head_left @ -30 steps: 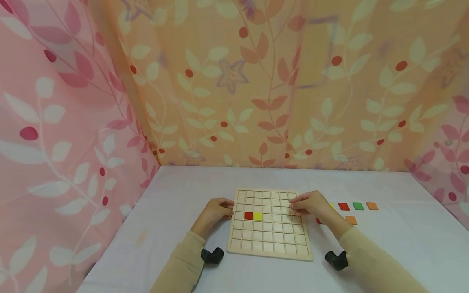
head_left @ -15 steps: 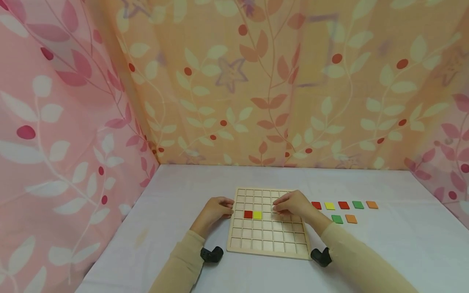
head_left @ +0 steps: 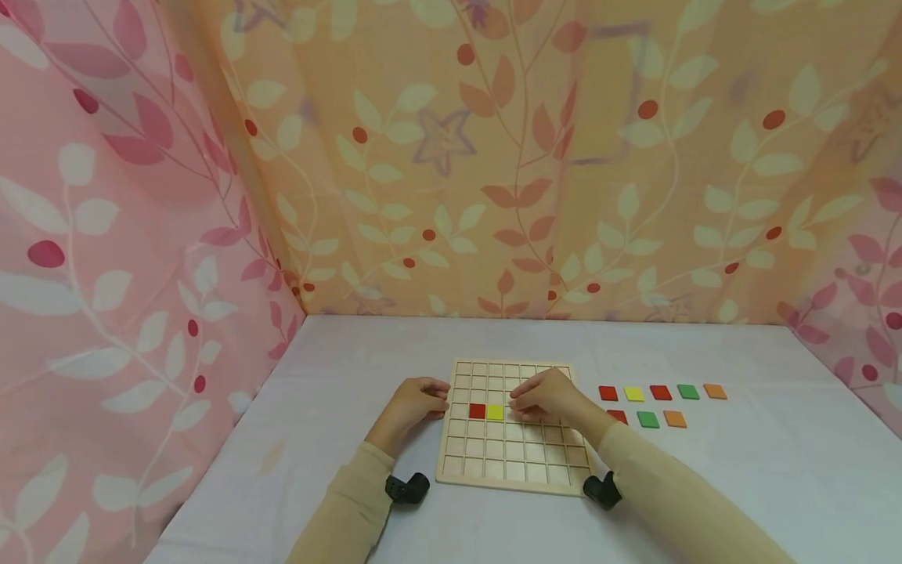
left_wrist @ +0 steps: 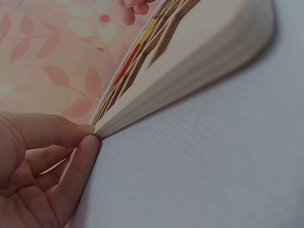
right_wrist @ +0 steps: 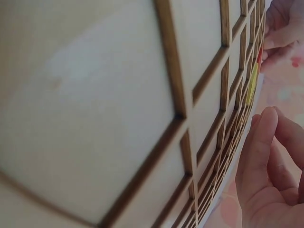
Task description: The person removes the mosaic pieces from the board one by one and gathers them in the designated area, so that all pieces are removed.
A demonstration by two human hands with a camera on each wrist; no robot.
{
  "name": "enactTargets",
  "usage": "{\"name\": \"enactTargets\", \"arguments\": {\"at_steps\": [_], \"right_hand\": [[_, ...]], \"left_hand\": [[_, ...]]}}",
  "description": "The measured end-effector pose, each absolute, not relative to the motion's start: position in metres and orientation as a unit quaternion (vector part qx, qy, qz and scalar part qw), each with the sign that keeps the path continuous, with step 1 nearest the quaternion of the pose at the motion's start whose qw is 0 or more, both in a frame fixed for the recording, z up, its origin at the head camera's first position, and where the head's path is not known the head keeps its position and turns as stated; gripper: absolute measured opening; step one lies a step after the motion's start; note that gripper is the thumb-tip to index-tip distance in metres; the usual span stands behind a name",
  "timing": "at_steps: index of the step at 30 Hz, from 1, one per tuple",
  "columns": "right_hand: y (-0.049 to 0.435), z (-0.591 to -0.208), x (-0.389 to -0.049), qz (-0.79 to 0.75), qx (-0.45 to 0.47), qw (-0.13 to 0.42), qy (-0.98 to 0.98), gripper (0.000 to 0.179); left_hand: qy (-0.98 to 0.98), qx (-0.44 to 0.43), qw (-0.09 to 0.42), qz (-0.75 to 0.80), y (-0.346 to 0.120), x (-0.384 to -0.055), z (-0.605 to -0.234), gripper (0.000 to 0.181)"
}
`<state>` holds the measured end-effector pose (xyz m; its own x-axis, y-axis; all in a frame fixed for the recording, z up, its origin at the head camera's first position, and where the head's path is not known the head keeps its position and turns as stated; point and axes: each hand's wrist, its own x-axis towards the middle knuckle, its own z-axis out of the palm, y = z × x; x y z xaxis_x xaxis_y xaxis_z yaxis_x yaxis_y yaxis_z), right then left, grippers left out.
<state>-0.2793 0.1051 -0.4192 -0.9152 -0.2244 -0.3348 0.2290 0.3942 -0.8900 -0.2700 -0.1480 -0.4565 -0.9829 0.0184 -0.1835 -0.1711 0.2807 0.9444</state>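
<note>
A square wooden grid board [head_left: 517, 487] lies on the white table. In the left wrist view, the thumb and finger of my left hand [left_wrist: 47, 166] pinch its left edge. A red square tile [head_left: 477, 411] and a yellow square tile [head_left: 496, 412] sit side by side in cells of the board. My right hand [head_left: 553, 395] is over the board, fingertips just right of the yellow tile. In the right wrist view its thumb and fingers come together close to the grid; I cannot tell whether anything is between them.
To the right of the board lie two rows of loose tiles: red, yellow [head_left: 633, 394], green [head_left: 647, 420] and orange [head_left: 715, 392]. Dark devices [head_left: 407, 489] are worn at both wrists. Patterned cloth [head_left: 451, 196] hangs behind the table and along its sides.
My right hand has moved left across the board from its right edge to beside the yellow tile, uncovering loose tiles on the right. The left hand has stayed at the board's edge.
</note>
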Motion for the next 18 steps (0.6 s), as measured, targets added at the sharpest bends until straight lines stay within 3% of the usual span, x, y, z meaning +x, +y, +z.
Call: {"name": "enactTargets", "arguments": {"at_steps": [18], "right_hand": [[0.09, -0.418, -0.28, -0.558, -0.004, 0.228, 0.798, 0.02]], "left_hand": [[0.8, -0.043, 0.089, 0.592, -0.149, -0.27, -0.457, 0.03]]}}
